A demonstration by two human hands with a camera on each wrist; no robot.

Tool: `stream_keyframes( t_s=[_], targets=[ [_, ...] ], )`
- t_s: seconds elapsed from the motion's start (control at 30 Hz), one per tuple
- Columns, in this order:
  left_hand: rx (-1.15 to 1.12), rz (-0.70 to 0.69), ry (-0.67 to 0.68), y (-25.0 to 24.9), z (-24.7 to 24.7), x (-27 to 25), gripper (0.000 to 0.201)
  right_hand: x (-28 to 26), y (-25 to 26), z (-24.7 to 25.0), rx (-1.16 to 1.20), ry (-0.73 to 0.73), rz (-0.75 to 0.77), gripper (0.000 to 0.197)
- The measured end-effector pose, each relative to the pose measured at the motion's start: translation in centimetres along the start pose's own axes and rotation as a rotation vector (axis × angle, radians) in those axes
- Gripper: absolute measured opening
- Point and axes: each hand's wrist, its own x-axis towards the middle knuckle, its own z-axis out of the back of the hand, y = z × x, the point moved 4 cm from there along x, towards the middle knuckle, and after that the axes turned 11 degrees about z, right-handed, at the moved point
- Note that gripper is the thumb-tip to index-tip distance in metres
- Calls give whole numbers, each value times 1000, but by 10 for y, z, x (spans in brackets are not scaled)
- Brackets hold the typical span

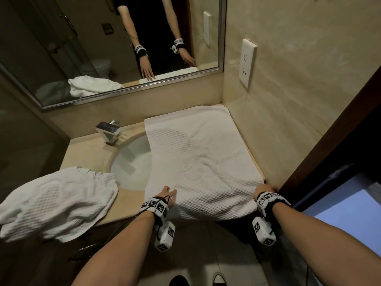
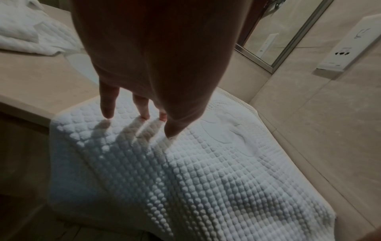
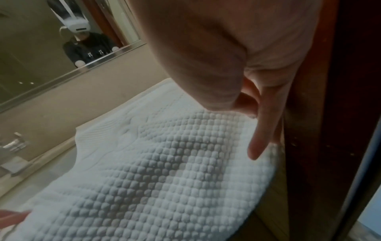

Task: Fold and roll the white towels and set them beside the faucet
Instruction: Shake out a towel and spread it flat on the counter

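Observation:
A white waffle towel (image 1: 202,162) lies spread flat on the counter to the right of the sink, and its near end hangs over the front edge. My left hand (image 1: 168,193) rests on its near left part with straight fingers (image 2: 107,104), tips touching the cloth (image 2: 206,163). My right hand (image 1: 263,189) presses the towel's near right edge (image 3: 154,171) beside the door frame, fingers (image 3: 261,130) stretched down onto it. A second white towel (image 1: 57,201) lies crumpled on the counter's left end. The chrome faucet (image 1: 108,131) stands behind the sink.
The sink basin (image 1: 134,162) sits between the two towels, partly covered by the flat towel's left edge. A mirror (image 1: 123,48) runs along the back wall. A wall socket plate (image 1: 247,62) and a dark wooden door frame (image 1: 329,145) bound the right side.

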Motion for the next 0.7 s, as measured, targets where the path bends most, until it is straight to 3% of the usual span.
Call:
stream_keyframes(
  t_s=[0.07,0.13,0.23,0.3,0.4,0.5,0.7],
  targets=[
    [12,4,-16,-1,2,-4,47,3,2,-1,-14,33,-48,41],
    [22,-14,-49,-3,3,-8,47,12,5,-1,17,-69,-61,44],
    [-71,-49,-107,-2,8,-11,39,11,9,9,75,-254,83,41],
    [-161,10,-199,6,13,-13,29,12,15,14,70,-298,204,36],
    [-298,239,-273,29,14,-16,24,21,22,10,-118,-133,330,48],
    [-374,450,-242,53,9,-21,41,25,21,0,-225,36,295,64],
    [-322,469,-193,67,1,-18,50,36,14,-11,-228,91,233,77]
  ],
)
